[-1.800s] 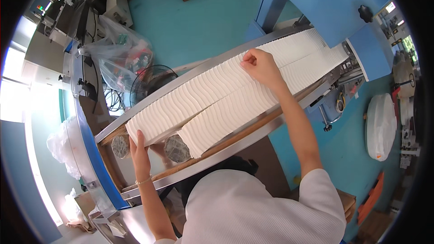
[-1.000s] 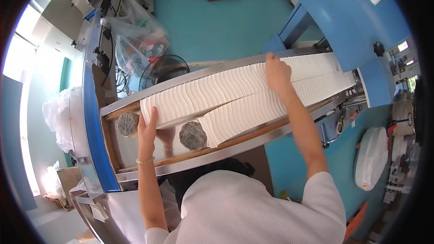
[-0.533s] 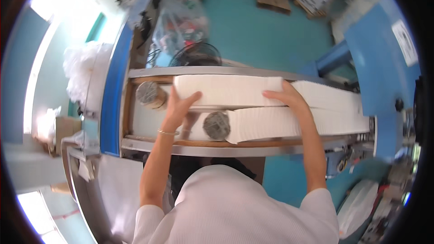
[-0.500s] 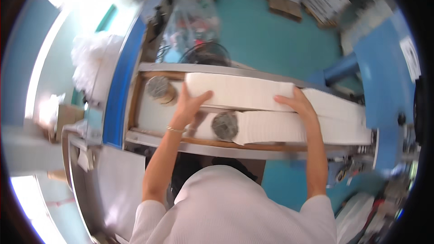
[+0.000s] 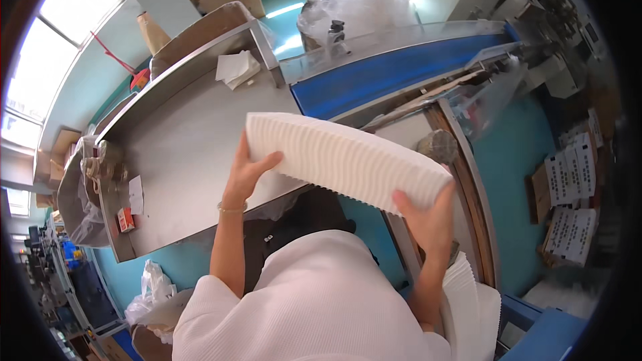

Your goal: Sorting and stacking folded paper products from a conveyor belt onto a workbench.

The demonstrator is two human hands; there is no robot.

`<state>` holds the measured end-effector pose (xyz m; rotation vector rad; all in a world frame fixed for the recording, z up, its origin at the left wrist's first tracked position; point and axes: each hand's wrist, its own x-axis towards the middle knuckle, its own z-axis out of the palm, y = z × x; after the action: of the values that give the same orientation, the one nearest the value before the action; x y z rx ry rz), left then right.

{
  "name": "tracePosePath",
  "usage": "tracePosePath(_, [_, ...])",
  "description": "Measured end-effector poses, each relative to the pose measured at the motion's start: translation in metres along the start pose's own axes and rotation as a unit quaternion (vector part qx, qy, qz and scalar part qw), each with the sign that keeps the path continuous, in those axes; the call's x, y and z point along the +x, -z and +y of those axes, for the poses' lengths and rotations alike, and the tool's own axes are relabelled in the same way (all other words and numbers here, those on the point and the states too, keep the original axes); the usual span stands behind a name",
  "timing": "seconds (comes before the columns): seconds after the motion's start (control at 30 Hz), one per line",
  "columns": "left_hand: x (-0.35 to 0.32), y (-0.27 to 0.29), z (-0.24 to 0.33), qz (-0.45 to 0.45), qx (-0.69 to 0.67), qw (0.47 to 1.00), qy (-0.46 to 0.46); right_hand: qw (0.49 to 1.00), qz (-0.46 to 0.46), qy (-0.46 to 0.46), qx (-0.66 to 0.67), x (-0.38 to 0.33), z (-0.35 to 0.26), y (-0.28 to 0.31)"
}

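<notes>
A long stack of white, wavy-edged sheets, perhaps folded paper (image 5: 334, 155), is held up in front of me and bows slightly. My left hand (image 5: 251, 170) grips its left end, thumb on the near face. At the other end my right hand (image 5: 428, 217) clamps it the same way; its fingers are partly hidden behind the stack. Beside my right forearm, more white stacks (image 5: 461, 294) lie in the wooden-edged trough (image 5: 483, 227). A round, grey-brown weight-like block (image 5: 438, 146) sits in that trough beyond my right hand.
To the left stands a metal-rimmed table (image 5: 180, 160) with loose white sheets (image 5: 237, 69) and a small red-and-white box (image 5: 126, 219). A blue conveyor belt (image 5: 401, 77) runs behind. Printed cartons (image 5: 568, 187) rest on the floor at right; clear plastic bags (image 5: 358, 3) are heaped at the back.
Both hands have lifted the white stack out of the trough. My view and body have turned left, so the metal-rimmed table now lies ahead and the trough is on my right.
</notes>
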<state>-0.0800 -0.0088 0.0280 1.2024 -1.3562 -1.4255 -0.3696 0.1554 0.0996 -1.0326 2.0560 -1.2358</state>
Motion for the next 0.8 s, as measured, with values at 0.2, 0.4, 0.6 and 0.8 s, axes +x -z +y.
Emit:
tracePosePath(0.2, [-0.097, 0.179, -0.044, 0.248, 0.003, 0.950, 0.190, 0.912, -0.397, 0.026, -0.100, 0.085, 0.004, -0.230])
tracePosePath(0.4, [-0.133, 0.245, -0.060, 0.374, 0.000, 0.908, 0.186, 0.902, -0.405, -0.035, 0.145, 0.111, -0.020, -0.335])
tracePosePath(0.6, [-0.130, 0.255, -0.057, 0.402, 0.028, 0.898, 0.176, 0.888, -0.438, -0.070, 0.120, 0.142, -0.003, -0.352])
tracePosePath(0.8, [-0.120, 0.251, -0.050, 0.405, 0.024, 0.896, 0.180, 0.850, -0.523, 0.036, -0.061, 0.161, -0.018, -0.339])
